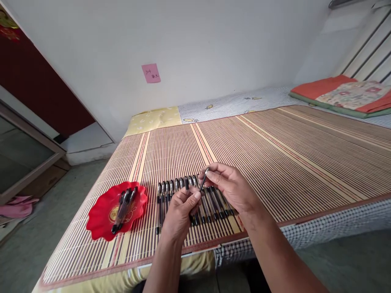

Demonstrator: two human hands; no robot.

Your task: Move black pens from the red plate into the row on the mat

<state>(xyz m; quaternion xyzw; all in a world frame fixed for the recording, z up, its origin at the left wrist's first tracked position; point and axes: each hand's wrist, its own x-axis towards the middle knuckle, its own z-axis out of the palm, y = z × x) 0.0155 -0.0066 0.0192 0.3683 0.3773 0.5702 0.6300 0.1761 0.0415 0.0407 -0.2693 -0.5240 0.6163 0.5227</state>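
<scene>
My right hand (230, 188) pinches a thin pen part (204, 180), like a refill, which slants down toward my left hand. My left hand (181, 211) grips a dark pen barrel or cap (186, 184) upright between thumb and fingers. Both hands hover over a row of several black pens (167, 194) lying side by side on the striped bamboo mat (290, 162). Left of them, a red scalloped plate (100, 219) holds a few more black pens (124, 207).
The mat covers a bed along a white wall with a pink sticky note (150, 73). Folded orange and floral bedding (345, 95) lies at the far right. The bed's front edge is just below my wrists; grey floor lies to the left.
</scene>
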